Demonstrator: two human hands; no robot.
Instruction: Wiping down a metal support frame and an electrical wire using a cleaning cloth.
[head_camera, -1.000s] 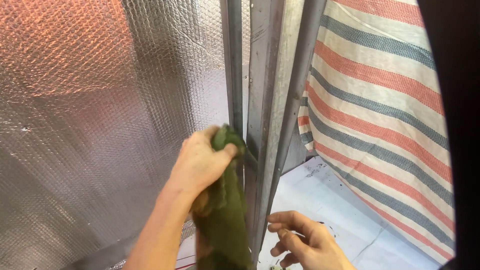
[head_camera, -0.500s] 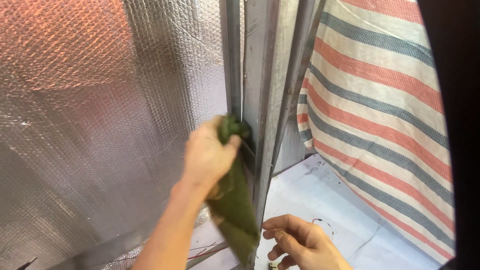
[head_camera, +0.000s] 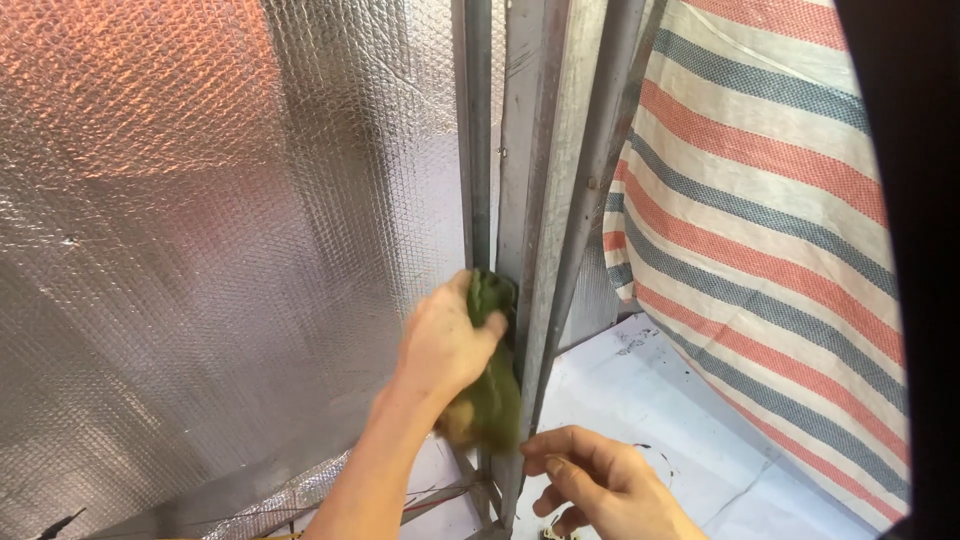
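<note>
My left hand (head_camera: 445, 345) grips a green cloth (head_camera: 492, 395) and presses it against an upright grey metal post (head_camera: 530, 180). The cloth hangs down from my fist along the post's left side. My right hand (head_camera: 590, 485) is low in the view, just right of the post's foot, with its fingers loosely curled and nothing in them that I can see. The cloth's lower end hangs just above and left of that hand.
A silver bubble-foil sheet (head_camera: 200, 250) covers the wall on the left, lit orange at the top. A red, blue and white striped tarp (head_camera: 760, 250) hangs on the right. A pale floor (head_camera: 660, 400) lies below. A dark edge (head_camera: 920, 200) blocks the far right.
My left hand and the cloth first rose a little, then slid down the post. My right hand shifted slightly right and stayed low.
</note>
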